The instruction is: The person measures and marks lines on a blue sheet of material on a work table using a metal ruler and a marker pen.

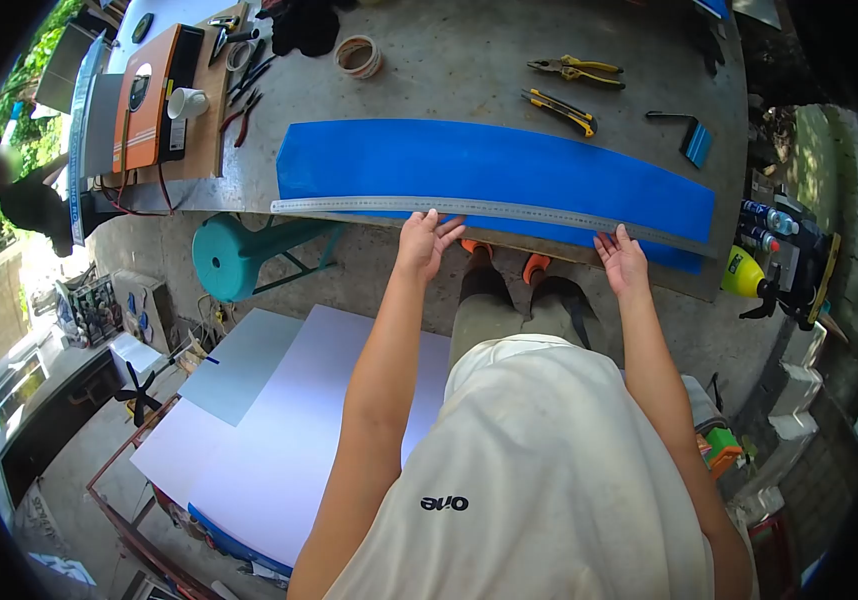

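A long blue sheet [379, 160] with a curved far edge lies on the grey table. Along its near side runs a metal ruler [529, 212], with strips of blue showing beyond it. My left hand [423, 243] is palm up at the table's near edge, fingers apart, its tips touching the ruler left of its middle. Farther right, my right hand [623, 262] is also palm up with fingers spread, its tips at the ruler's near edge. Neither hand is visibly wrapped round anything. A yellow cutter knife [560, 111] and yellow-handled pliers [579, 69] lie beyond the sheet.
On the table [429, 90] are a tape roll [358, 57], an orange device [149, 95], a white cup [188, 103] and red-handled pliers [241, 118]. A teal stool [224, 258] stands below. White panels [299, 400] lie behind me. Another person [34, 200] is at far left.
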A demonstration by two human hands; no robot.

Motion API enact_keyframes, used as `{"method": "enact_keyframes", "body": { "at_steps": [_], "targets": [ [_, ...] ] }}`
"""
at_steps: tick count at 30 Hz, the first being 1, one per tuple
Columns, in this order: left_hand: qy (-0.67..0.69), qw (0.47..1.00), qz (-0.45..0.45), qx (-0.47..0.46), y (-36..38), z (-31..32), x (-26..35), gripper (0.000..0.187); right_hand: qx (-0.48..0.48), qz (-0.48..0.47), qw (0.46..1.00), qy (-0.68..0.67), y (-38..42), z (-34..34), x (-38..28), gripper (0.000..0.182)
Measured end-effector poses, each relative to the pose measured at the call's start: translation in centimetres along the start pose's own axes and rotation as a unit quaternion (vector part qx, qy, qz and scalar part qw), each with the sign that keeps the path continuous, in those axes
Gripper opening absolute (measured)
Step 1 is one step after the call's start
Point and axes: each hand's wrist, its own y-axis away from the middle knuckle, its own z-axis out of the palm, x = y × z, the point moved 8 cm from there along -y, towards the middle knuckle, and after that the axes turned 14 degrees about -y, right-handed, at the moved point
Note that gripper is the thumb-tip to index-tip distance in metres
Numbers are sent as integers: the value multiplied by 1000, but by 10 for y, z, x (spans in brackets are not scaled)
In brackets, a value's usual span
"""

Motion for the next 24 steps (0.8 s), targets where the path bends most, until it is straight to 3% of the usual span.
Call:
{"method": "enact_keyframes", "body": {
  "at_steps": [1, 3, 4, 5, 7, 9, 11, 12, 14, 18, 21, 24],
  "targets": [
    [2, 1000, -3, -1, 3, -8, 8, 36, 11, -19, 1000, 18, -4, -1, 0, 26],
    [-258, 958, -109, -69, 11, -29, 20, 48, 27, -27, 999, 34, -6, -4, -2, 21],
    [-332, 935, -106, -73, 15, -48, 38, 52, 40, -32, 998, 47, -5, -6, -5, 21],
    [-352, 933, -71, -33, 11, -75, 62, 48, 53, -36, 996, 60, -3, -7, -5, 20],
    [-267, 952, 71, 129, 4, -139, 136, 37, 68, -45, 994, 67, 3, -4, -7, 18],
    [-251, 911, 182, 271, -30, -230, 190, 41, 43, -45, 997, 53, 5, -7, -11, 17],
    [-419, 817, 170, 359, -40, -260, 242, 63, 59, -52, 996, 53, 15, -10, -12, 17],
    [-420, 819, 166, 354, -54, -270, 249, 63, 60, -54, 995, 59, 19, -12, -14, 17],
    [-534, 777, 84, 323, -84, -279, 251, 82, 69, -58, 994, 67, 21, -23, -16, 17],
    [-546, 780, 19, 305, -108, -279, 253, 89, 123, -60, 988, 76, 14, -36, -12, 17],
    [-499, 825, 3, 266, -115, -279, 255, 78, 161, -64, 981, 90, 10, -43, -12, 17],
    [-409, 890, 94, 177, -124, -274, 264, 56, 164, -44, 977, 126, 11, -38, -15, 18]
  ]
}}
